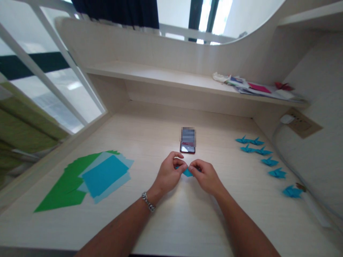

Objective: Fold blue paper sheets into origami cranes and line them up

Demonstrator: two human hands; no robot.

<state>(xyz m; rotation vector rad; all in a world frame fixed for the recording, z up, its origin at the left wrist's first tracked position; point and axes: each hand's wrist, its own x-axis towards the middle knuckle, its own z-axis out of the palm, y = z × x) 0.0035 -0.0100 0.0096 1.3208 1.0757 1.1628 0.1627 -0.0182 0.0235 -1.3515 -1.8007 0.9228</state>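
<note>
Between my two hands, low over the middle of the desk, is a small piece of folded blue paper (188,172). My left hand (172,167) pinches its left side between thumb and fingers. On the opposite side, my right hand (204,175) grips the paper the same way. Most of the paper is covered by my fingers, so its exact fold cannot be made out. A phone (188,140) lies just beyond my fingertips, its screen blurred out.
Blue sheets (105,175) overlap green sheets (64,185) at the left. Several blue paper cranes (269,161) line the right side, beside a grey cable (288,162) running from a wall socket (301,123). A shelf (160,76) with papers (257,88) spans the back.
</note>
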